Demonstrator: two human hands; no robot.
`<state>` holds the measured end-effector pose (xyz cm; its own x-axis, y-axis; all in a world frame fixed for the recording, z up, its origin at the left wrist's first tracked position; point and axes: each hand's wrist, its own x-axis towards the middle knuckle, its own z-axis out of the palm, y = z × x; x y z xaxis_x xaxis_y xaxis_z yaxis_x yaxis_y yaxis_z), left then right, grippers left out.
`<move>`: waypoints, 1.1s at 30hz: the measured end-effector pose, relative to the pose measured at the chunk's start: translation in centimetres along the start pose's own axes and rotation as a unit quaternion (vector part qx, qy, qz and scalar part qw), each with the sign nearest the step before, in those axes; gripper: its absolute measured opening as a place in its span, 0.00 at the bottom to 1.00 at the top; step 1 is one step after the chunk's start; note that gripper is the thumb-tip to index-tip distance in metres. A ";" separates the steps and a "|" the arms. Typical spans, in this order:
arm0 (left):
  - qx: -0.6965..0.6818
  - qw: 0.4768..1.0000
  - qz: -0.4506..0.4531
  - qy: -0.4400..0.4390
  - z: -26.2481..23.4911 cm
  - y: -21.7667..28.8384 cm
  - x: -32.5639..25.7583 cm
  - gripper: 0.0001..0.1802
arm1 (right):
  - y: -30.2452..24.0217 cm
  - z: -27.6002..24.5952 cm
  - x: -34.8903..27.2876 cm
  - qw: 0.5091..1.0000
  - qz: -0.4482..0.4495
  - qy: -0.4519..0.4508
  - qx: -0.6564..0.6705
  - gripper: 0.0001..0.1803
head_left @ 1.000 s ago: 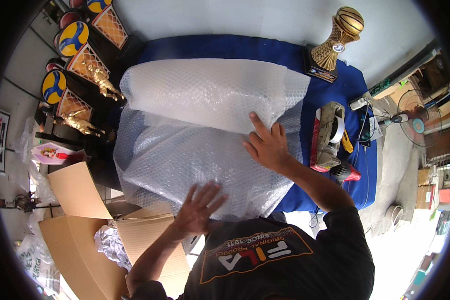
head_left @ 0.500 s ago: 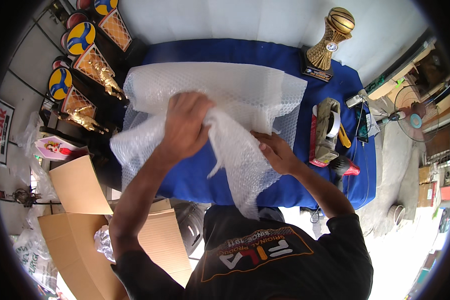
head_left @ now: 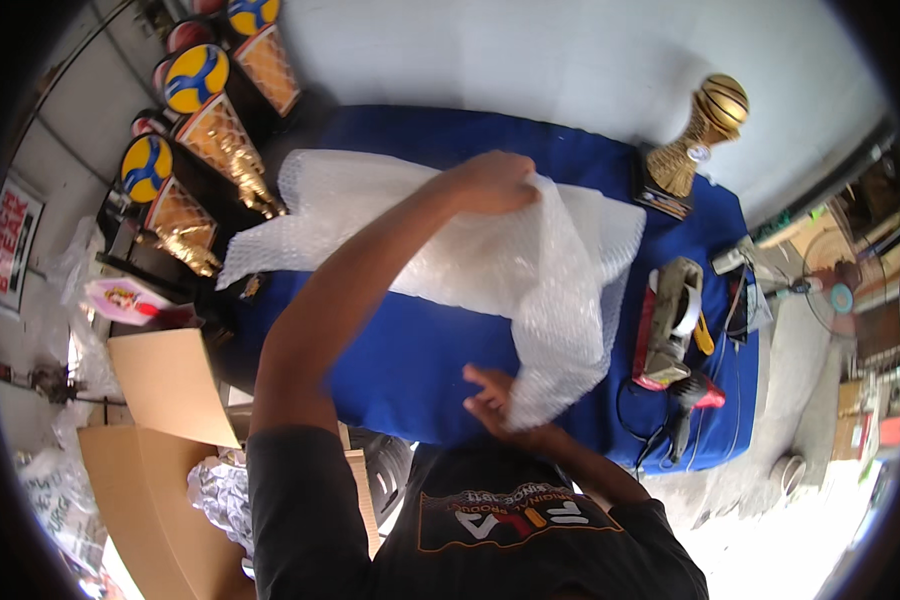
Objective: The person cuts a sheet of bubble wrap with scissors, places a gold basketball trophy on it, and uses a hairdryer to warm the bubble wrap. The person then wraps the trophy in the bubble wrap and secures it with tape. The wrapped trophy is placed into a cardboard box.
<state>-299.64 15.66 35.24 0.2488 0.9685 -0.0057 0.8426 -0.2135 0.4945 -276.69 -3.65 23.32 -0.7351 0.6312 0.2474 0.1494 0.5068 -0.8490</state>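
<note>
A wide sheet of bubble wrap (head_left: 450, 255) lies in loose folds over the blue tablecloth (head_left: 410, 360). My left hand (head_left: 498, 182) reaches across to its far side, fingers curled closed on a raised fold that runs down to the right. Close to my body, my right hand (head_left: 500, 400) has its fingers spread beside the near hanging corner of the wrap. Part of that hand is hidden behind the wrap.
A gold basketball trophy (head_left: 692, 150) stands at the back right. Nearer are a tape dispenser (head_left: 673, 320), a yellow cutter (head_left: 705, 335) and a red-and-black heat gun (head_left: 695, 393). Volleyball trophies (head_left: 210, 110) line the left; below is an open cardboard box (head_left: 140, 490) with crumpled paper (head_left: 220, 498).
My left hand has moved right and farther away, pulling a fold of wrap with it. My right hand has come back toward my body. More blue cloth shows in front.
</note>
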 end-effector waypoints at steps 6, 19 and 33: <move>-0.005 0.999 0.052 0.002 1.5 -1.5 1.1 0.20 | 3.4 -18.4 9.3 0.905 -0.032 0.404 -0.125 0.30; 0.129 0.964 -0.106 -0.209 -5.5 -2.2 -1.1 0.35 | 0.6 -15.8 23.0 0.937 0.075 -0.178 -0.291 0.28; 0.512 0.792 -0.232 0.240 -14.8 -16.4 -10.6 0.29 | 1.3 -17.3 20.7 0.939 0.088 -0.055 -0.327 0.38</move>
<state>-323.17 10.74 40.02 -0.2032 0.8581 0.4715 0.7972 0.4246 -0.4291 -280.25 20.24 35.43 -0.7195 0.6927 0.0499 0.6226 0.6752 -0.3955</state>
